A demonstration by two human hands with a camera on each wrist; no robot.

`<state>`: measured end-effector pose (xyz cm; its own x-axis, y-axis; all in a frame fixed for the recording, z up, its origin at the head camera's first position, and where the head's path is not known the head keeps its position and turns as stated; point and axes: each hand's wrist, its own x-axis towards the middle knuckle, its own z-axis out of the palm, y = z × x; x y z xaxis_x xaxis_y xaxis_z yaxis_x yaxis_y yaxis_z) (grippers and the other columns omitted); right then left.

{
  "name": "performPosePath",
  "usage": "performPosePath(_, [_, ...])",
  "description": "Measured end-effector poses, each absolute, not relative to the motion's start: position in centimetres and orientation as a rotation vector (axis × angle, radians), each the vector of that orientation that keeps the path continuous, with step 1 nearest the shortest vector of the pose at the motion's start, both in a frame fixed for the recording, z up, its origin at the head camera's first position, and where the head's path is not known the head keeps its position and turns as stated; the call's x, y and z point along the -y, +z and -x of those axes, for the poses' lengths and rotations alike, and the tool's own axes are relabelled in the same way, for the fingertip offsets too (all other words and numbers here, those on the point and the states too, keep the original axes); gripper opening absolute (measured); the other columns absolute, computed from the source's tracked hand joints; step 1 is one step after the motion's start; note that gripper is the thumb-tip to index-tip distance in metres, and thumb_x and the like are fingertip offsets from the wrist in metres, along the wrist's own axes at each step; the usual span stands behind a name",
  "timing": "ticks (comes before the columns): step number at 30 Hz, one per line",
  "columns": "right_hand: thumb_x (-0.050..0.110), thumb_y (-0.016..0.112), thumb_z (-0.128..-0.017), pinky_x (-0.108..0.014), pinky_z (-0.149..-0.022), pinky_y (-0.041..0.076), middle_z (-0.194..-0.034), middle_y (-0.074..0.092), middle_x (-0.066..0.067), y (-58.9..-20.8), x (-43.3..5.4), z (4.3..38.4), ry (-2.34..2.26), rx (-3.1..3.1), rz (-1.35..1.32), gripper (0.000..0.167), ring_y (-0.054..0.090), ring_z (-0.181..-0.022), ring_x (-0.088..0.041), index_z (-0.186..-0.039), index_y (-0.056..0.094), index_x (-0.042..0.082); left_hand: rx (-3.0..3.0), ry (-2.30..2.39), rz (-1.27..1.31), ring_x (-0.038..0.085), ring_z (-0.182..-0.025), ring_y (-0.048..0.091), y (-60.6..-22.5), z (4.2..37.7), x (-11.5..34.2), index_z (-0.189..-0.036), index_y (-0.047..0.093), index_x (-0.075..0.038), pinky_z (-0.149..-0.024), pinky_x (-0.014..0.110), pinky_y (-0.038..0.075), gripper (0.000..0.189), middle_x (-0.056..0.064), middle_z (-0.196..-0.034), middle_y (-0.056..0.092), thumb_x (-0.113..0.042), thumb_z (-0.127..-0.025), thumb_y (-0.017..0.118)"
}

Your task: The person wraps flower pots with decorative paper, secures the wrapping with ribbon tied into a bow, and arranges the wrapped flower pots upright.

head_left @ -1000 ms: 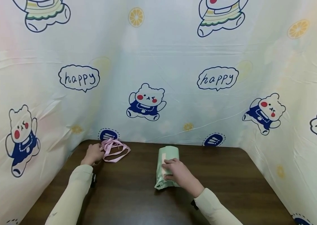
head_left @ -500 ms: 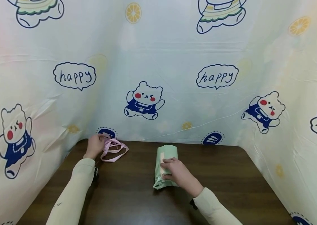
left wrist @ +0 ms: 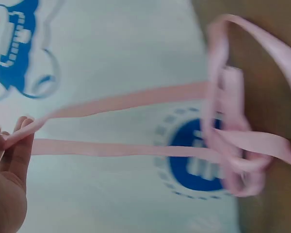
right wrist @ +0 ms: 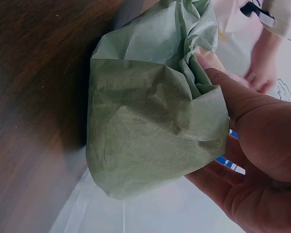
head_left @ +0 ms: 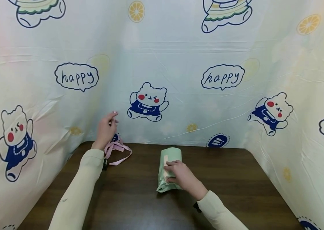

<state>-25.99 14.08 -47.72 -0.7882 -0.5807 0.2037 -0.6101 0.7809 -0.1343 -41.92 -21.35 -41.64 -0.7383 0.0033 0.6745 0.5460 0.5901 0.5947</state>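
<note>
At the far left, my left hand [head_left: 104,131] is raised above the table's back edge. It pinches a pink ribbon [left wrist: 136,99], and two strands run taut from its fingers to a looped, tangled heap in the left wrist view. The rest of the ribbon [head_left: 117,163] lies on the tabletop. My right hand [head_left: 186,179] grips a package wrapped in light green paper [head_left: 173,154], upper side, near the table's middle. In the right wrist view, the thumb presses beside the crumpled folds of the package [right wrist: 145,121] and the fingers go round its side.
A dark wooden table [head_left: 139,204] carries everything. Pale cloth [head_left: 179,57] printed with bears hangs close behind it and along both sides. A pale strip [head_left: 166,163] runs along the top of the package.
My left hand has risen from the table and moved slightly right, drawing part of the pink ribbon up. The right hand and the green package stay in place.
</note>
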Motion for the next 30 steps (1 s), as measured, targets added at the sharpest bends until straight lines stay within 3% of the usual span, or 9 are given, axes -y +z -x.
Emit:
performPosePath(2, [0.030,0.080,-0.087,-0.045,-0.098,0.054,-0.137,0.065,-0.013,-47.8,-14.1,26.0,0.302,2.820,-0.950,0.047,0.061,-0.123,-0.033,-0.129,0.071,0.010,2.152,-1.119,0.502,0.032,-0.095,0.070,-40.2,41.9,20.3,-0.133,0.064,0.002,-0.076,0.031,0.058,0.034,0.019,-0.138,0.062,0.002,-0.104,0.046])
performPosePath(7, [0.031,0.079,-0.088,-0.044,-0.098,0.053,-0.138,0.064,-0.012,-47.9,-14.1,26.0,0.302,2.828,-0.945,0.046,0.060,-0.124,-0.032,-0.129,0.071,0.012,2.161,-1.173,0.740,0.034,-0.098,0.070,-38.8,41.8,16.8,-0.132,0.066,0.000,-0.084,0.044,0.059,0.034,0.021,-0.128,0.068,0.006,-0.102,0.050])
performPosePath(13, [0.030,0.080,-0.087,-0.045,-0.098,0.053,-0.137,0.065,-0.013,-47.8,-14.1,25.9,0.328,2.821,-0.954,0.045,0.060,-0.123,-0.033,-0.128,0.072,0.011,2.482,-1.178,0.979,0.030,-0.115,0.066,-41.6,41.4,12.6,-0.142,0.059,-0.007,-0.100,0.047,0.053,0.043,0.016,-0.144,0.058,0.005,-0.103,0.046])
performPosePath(16, [0.030,0.080,-0.087,-0.045,-0.098,0.053,-0.137,0.065,-0.013,-47.7,-14.1,25.9,0.333,2.817,-0.956,0.046,0.061,-0.123,-0.033,-0.128,0.072,0.010,2.704,-1.087,1.019,0.029,-0.111,0.064,-43.7,41.4,12.1,-0.138,0.064,-0.008,-0.096,0.045,0.053,0.046,0.012,-0.142,0.061,0.007,-0.100,0.042])
performPosePath(22, [0.032,0.080,-0.088,-0.045,-0.099,0.053,-0.138,0.064,-0.012,-47.8,-14.1,26.1,0.325,2.823,-0.939,0.047,0.061,-0.123,-0.033,-0.129,0.071,0.011,2.893,-1.071,0.937,0.037,-0.108,0.066,-47.1,41.1,15.3,-0.127,0.068,0.003,-0.091,0.050,0.055,0.040,0.021,-0.125,0.068,0.010,-0.096,0.045])
performPosePath(27, [0.033,0.080,-0.087,-0.044,-0.099,0.053,-0.138,0.064,-0.011,-47.7,-14.1,26.1,0.313,2.814,-0.929,0.048,0.061,-0.124,-0.032,-0.129,0.071,0.011,2.803,-0.991,0.621,0.035,-0.098,0.066,-48.6,41.1,20.3,-0.117,0.070,0.008,-0.084,0.049,0.055,0.028,0.026,-0.112,0.070,0.003,-0.093,0.056])
performPosePath(30, [0.033,0.081,-0.086,-0.044,-0.099,0.053,-0.138,0.064,-0.011,-47.7,-14.1,26.2,0.319,2.811,-0.931,0.048,0.061,-0.123,-0.032,-0.128,0.072,0.011,2.770,-0.864,0.389,0.043,-0.099,0.065,-49.1,41.0,23.5,-0.117,0.066,0.014,-0.087,0.055,0.052,0.034,0.031,-0.112,0.069,-0.001,-0.087,0.061])
